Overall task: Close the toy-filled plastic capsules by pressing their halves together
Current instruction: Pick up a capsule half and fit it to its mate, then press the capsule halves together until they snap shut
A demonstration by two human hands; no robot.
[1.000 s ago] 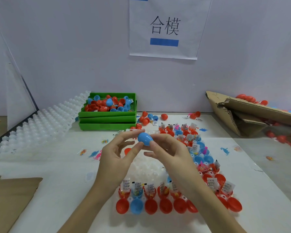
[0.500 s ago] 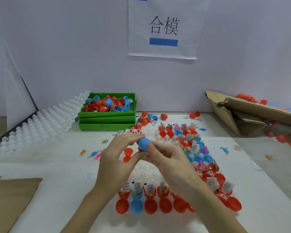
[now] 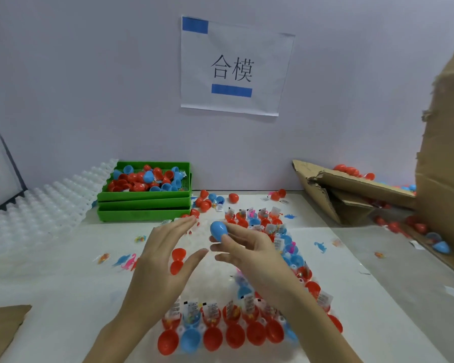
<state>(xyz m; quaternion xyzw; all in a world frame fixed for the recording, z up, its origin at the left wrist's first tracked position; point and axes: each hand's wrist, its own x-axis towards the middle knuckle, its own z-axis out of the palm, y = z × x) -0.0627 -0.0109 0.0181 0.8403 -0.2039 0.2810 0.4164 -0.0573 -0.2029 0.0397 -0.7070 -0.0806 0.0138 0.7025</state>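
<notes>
Left hand (image 3: pixel 165 247) is letting go, fingers now spread apart beside the blue capsule (image 3: pixel 219 230); right hand (image 3: pixel 247 247) is pinching it alone, apparently closed.

Soft, even light fills the scene, bright without being harsh, and gives the pale wall a faint lilac cast. Shadows are weak: a diffuse grey smudge lies on the white counter (image 3: pixel 63 297) beneath the forearms, and a darker band sits under the stacked green plastic trays (image 3: pixel 142 205). No glare shows, only small dull highlights on the row of red and blue plastic capsule halves (image 3: pixel 220 336) at the near edge. Wide-angle distortion bends the frame's sides, tilting the white paper sign with black characters (image 3: pixel 233 66) and stretching the brown cardboard box (image 3: pixel 446 158) at right. Detail is slightly soft throughout, more so toward the right margin.
</notes>
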